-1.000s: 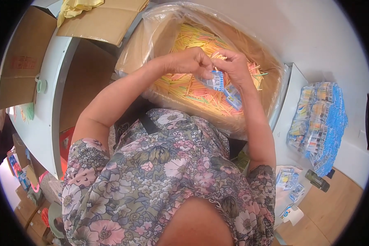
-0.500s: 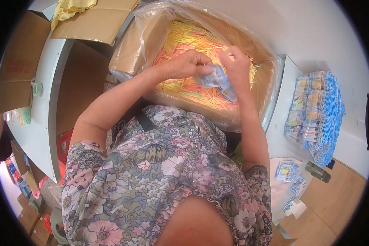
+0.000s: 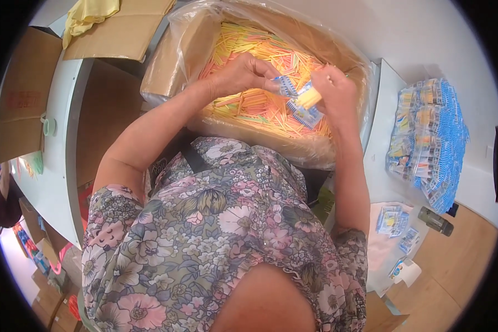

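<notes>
Over a big cardboard box (image 3: 240, 128) lined with clear plastic, both my hands work on a small clear packet (image 3: 306, 115) with blue print. My left hand (image 3: 242, 76) pinches the packet's left edge between thumb and fingers. Close on the right, my right hand (image 3: 337, 88) is closed on a short bundle of pale yellow sticks (image 3: 309, 98), held against the packet. I cannot make out whether the bundle's end is inside the packet. Beneath, loose thin sticks (image 3: 254, 41) in yellow, orange, pink and green fill the box.
On the right stands a large stack of filled blue-printed packets (image 3: 429, 141). Nearer lie a few loose packets (image 3: 393, 220) on a pale cloth, beside a dark green object (image 3: 436, 221). An open cardboard box (image 3: 27, 94) and a yellow cloth (image 3: 88, 16) are at the left.
A yellow stick bundle now shows between my hands, where only the packet was visible. My right hand has moved slightly right and down; the whole view has shifted a little.
</notes>
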Demonstrator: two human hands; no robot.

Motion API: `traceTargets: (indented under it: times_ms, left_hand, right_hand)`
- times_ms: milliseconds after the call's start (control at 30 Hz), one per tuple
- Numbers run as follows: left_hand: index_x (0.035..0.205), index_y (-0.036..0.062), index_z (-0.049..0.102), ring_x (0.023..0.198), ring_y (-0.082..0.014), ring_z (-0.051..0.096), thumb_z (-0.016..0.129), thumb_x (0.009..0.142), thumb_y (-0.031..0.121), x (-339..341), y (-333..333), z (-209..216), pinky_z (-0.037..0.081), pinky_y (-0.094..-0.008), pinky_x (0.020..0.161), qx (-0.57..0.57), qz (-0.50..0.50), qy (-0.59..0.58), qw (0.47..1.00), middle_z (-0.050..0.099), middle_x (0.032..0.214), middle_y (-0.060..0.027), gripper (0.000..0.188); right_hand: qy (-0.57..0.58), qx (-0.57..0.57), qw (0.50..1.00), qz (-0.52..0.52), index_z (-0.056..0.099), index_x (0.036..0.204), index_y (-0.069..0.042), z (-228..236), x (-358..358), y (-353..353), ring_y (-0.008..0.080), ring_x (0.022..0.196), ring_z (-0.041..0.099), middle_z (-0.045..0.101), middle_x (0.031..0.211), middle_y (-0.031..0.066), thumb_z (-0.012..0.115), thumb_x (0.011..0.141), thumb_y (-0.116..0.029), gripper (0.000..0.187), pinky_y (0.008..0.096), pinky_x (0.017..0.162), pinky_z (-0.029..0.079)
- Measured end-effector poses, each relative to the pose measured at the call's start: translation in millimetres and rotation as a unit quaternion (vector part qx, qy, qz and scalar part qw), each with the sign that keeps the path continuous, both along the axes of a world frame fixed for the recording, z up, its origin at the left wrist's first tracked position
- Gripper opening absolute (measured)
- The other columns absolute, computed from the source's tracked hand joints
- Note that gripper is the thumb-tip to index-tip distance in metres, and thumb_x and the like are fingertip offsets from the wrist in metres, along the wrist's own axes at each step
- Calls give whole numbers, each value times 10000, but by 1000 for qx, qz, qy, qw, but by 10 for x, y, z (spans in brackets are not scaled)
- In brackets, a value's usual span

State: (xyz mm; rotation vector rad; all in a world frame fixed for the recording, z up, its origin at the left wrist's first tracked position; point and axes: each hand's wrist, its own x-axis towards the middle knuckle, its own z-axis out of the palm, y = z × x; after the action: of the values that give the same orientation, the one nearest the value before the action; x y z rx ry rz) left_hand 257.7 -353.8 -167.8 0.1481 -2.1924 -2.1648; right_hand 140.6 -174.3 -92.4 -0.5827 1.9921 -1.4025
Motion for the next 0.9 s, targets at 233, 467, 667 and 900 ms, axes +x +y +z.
traceTargets:
  times_ms: [233,467,667,900]
  left_hand:
    - [914,22,699,876,-121,599,721,753,109,-35,0,16,481,-275,810,2,-78,41,996,665,943,-61,184]
    - [910,24,699,822,-90,592,687,799,152,1,-33,22,468,-253,811,1,-29,7,1000,676,866,-37,170]
    - [936,10,691,791,-60,569,645,847,202,21,-45,30,468,-244,769,54,4,-28,998,665,835,-11,217]
    - [895,-8,677,753,-92,545,609,867,207,-46,10,96,441,-248,702,-35,-24,-37,998,636,804,-26,227]
  right_hand:
    - [-61,-52,996,33,568,703,-91,-161,-95,-120,3,439,360,467,578,-57,632,828,-173,163,195,378,235]
    - [295,-40,954,44,587,735,-6,-46,117,-298,68,555,463,522,596,5,653,819,-221,240,242,520,382]
    - [294,-93,946,95,608,843,-1,-81,89,-230,120,617,521,580,706,43,684,790,-208,227,269,581,428]
    - [397,-74,914,26,625,987,-13,-349,319,-16,202,752,619,647,898,96,722,719,-117,304,300,706,499]
